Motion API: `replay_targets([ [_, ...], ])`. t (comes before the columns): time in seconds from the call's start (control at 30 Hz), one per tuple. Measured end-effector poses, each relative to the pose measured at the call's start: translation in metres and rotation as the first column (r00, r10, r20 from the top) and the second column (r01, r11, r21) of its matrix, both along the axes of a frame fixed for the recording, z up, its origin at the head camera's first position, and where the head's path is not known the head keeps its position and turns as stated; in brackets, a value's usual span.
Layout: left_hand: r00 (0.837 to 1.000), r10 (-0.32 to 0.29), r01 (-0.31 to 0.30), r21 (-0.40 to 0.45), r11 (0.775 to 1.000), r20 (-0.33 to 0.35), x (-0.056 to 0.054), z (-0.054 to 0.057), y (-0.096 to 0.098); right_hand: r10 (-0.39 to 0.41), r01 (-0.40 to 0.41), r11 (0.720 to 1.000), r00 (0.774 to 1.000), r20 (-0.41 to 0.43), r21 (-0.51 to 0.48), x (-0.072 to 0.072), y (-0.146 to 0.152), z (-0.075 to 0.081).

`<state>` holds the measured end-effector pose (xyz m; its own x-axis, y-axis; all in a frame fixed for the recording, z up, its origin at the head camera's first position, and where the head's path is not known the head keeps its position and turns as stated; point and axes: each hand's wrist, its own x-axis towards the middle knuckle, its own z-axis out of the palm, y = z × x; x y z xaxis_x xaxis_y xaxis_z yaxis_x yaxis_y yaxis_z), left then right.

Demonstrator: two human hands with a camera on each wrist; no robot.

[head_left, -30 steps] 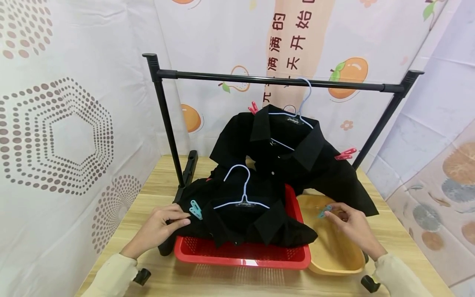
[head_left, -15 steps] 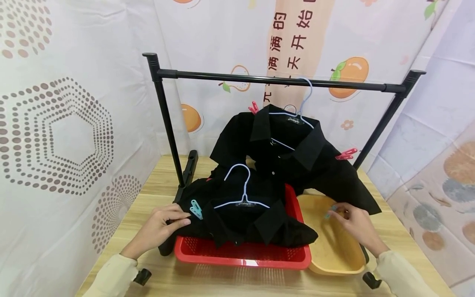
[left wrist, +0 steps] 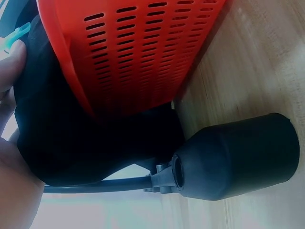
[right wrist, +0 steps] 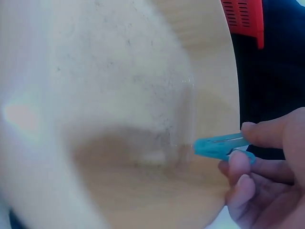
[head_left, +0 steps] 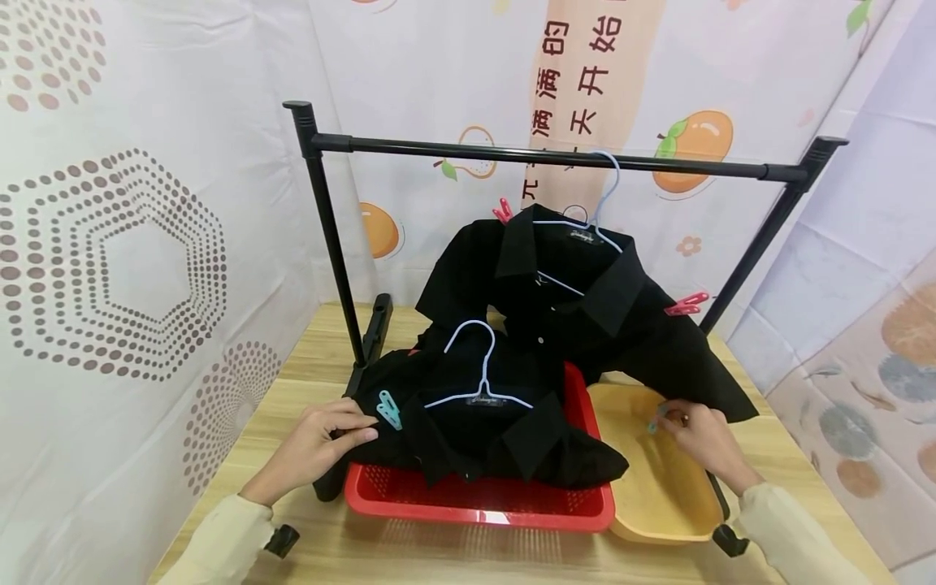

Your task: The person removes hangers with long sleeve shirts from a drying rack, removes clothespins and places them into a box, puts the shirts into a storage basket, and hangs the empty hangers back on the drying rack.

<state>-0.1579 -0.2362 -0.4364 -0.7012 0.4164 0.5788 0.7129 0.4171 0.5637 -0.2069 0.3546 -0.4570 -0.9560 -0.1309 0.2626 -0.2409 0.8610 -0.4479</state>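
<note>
A black collared shirt (head_left: pixel 585 455) on a light-blue hanger (head_left: pixel 486 357) lies across the red basket (head_left: pixel 478 517). My left hand (head_left: pixel 318 445) pinches its left sleeve edge, beside a teal clothespin (head_left: pixel 389 409) clipped on the cloth. In the left wrist view, dark cloth (left wrist: pixel 52 124) hangs from the fingers next to the basket's slotted wall. My right hand (head_left: pixel 705 443) is over the yellow basin (head_left: pixel 658 520). Between its thumb and fingers, the right wrist view shows another teal clothespin (right wrist: pixel 219 146), nose pointing into the basin.
Behind, a second black shirt (head_left: pixel 475 252) hangs on the black rack's bar (head_left: pixel 439 149), with a red clothespin (head_left: pixel 687 304) on its right shoulder and another at the collar. Its sleeve hangs near the right hand. Black rack feet (head_left: pixel 281 540) stand on the wooden table.
My right hand has shifted slightly right over the basin, the clothespin still in its grip. My left hand keeps its hold on the sleeve. The head view has shifted slightly.
</note>
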Motion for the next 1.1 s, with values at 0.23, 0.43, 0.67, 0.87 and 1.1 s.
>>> replay_targets([
  [0.23,1.0,-0.002,0.002,0.004,1.0,-0.002,0.0006,0.0003,0.0002,0.028,-0.03,0.999,0.998,0.054,0.039,-0.0041,0.0018,0.0011],
  [0.43,1.0,-0.001,0.001,0.007,1.0,0.001,0.0014,0.0,0.0003,0.042,-0.048,0.996,0.996,0.079,0.073,-0.0057,0.0001,0.0026],
  [0.67,1.0,0.003,-0.003,0.005,1.0,0.01,0.0026,0.0009,0.0016,0.039,-0.049,0.993,0.994,0.099,0.104,-0.0072,-0.0028,0.0024],
  [0.87,1.0,0.009,-0.009,-0.005,1.0,0.005,0.0026,0.0017,0.0025,0.016,-0.032,0.992,0.992,0.127,0.122,-0.0073,-0.003,0.002],
  [1.1,1.0,0.019,-0.019,-0.01,1.0,0.011,0.0035,0.0019,0.0016,0.03,-0.048,0.99,0.991,0.13,0.131,-0.0089,-0.0039,0.003],
])
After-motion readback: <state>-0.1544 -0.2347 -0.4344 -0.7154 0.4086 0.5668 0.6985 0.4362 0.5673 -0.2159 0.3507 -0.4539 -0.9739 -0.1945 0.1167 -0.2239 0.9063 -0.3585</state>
